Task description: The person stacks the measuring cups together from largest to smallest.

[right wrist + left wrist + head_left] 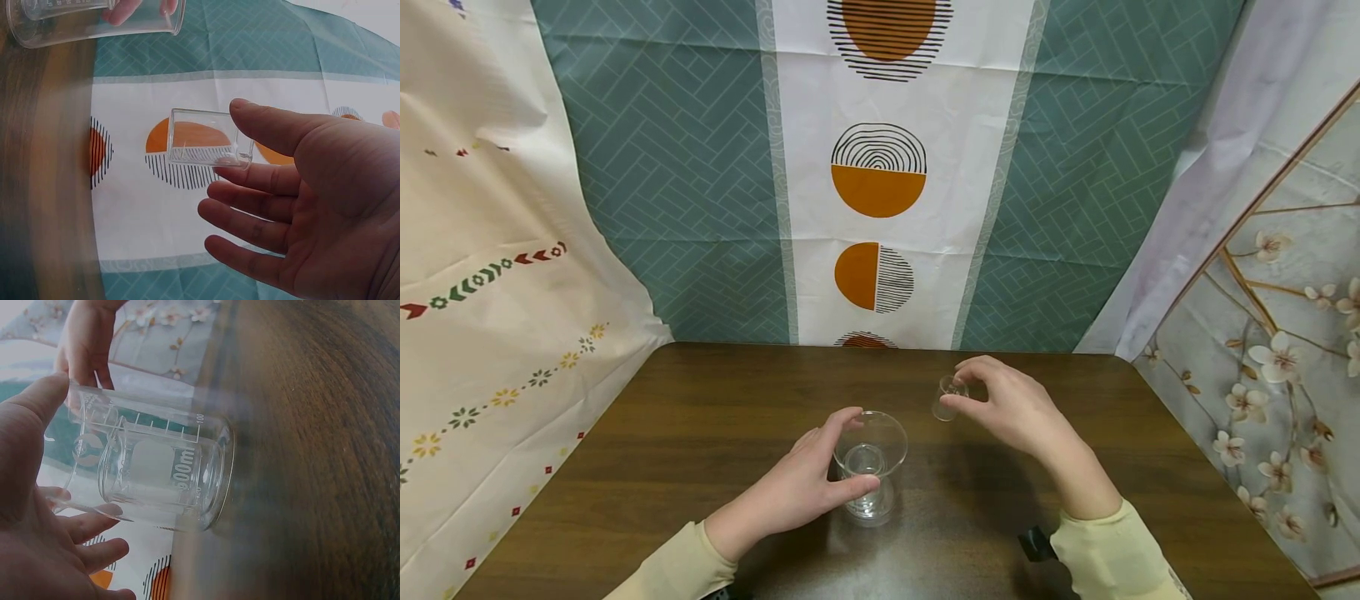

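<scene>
A large clear beaker (pixel 880 492) with white markings stands upright on the table, and a smaller glass beaker (pixel 150 469) sits nested inside it. My left hand (pixel 808 475) holds the large beaker near its rim, thumb at one side and fingers at the other. Farther back and to the right, my right hand (pixel 1011 408) pinches a tiny clear glass beaker (pixel 203 137) by its upper edge between thumb and index finger. The tiny beaker is held up in the air, its base away from the palm. The other right fingers extend loosely below it in the right wrist view.
The dark wooden table (pixel 700 417) reaches back to a hanging cloth (pixel 685 167) with green panels and orange circles. A cream cloth (pixel 490 333) hangs on the left, and a flowered one (pixel 1262 400) on the right.
</scene>
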Action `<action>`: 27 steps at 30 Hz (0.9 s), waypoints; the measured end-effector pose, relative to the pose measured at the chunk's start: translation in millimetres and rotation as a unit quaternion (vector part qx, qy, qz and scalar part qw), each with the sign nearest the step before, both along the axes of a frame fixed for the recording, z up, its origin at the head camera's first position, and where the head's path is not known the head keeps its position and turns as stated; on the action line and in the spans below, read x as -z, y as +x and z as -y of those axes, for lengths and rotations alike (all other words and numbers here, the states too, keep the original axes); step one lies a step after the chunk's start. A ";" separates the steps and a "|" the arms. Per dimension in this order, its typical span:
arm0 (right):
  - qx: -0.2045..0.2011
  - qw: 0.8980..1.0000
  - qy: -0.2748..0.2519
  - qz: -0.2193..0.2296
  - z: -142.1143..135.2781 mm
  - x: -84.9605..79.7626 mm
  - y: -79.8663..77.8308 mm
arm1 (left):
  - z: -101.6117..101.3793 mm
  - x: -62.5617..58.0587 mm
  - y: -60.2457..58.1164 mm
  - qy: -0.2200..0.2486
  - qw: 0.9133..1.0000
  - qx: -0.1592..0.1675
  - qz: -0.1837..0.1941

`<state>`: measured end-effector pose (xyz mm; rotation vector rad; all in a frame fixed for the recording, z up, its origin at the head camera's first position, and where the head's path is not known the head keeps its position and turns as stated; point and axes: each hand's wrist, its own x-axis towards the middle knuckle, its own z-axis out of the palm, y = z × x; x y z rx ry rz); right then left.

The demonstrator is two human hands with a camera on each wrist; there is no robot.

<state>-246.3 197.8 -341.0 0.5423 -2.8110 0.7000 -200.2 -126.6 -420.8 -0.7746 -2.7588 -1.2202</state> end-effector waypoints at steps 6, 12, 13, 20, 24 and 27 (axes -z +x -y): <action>0.000 1.000 0.000 0.001 1.0 -0.4 0.7 | -0.1 -0.3 0.2 0.000 1.000 0.000 -0.001; -0.002 1.000 0.001 -0.001 1.8 0.0 1.6 | -0.2 -0.3 -0.1 0.000 1.000 0.000 -0.003; -0.002 1.000 0.001 -0.002 2.1 0.0 1.7 | -0.2 -0.2 -0.2 0.000 1.000 0.000 -0.003; -0.008 1.000 0.002 -0.001 3.7 0.0 3.6 | -0.1 -0.2 -0.2 0.000 1.000 0.000 -0.002; -0.009 1.000 0.002 0.000 4.4 -0.6 5.1 | -0.3 -0.3 -0.1 0.000 1.000 0.001 -0.001; -0.011 1.000 0.002 -0.002 5.2 -1.9 6.2 | -0.3 -0.3 -0.2 0.000 1.000 0.000 -0.001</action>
